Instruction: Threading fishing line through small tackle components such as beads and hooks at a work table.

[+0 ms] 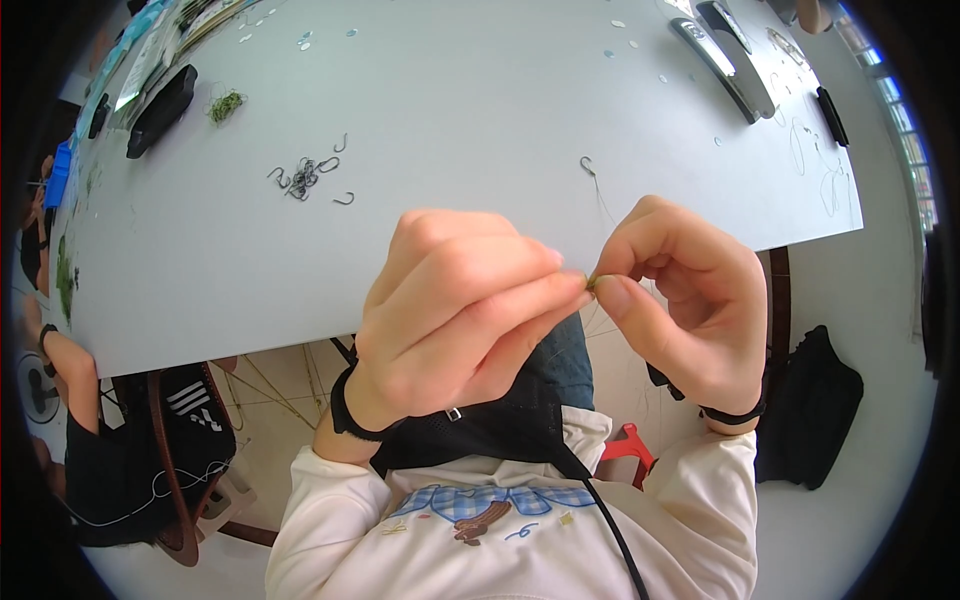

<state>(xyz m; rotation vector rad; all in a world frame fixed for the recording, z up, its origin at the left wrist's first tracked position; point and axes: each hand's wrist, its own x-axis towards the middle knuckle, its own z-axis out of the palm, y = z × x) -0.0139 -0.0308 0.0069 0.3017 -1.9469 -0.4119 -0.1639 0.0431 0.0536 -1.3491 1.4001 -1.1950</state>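
Fingers [618, 294] of the left hand [455, 310] and right hand [700, 300] pinch what may be greenish thread [592, 283]; right of the hook pile [302, 180] lies a single hook [588, 166].

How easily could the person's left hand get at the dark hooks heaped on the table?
Probably easily: the dark hooks lie ahead and to the left of the left hand, with nothing visible between. That hand seems busy pinching a small greenish bit, though, so it might need freeing first.
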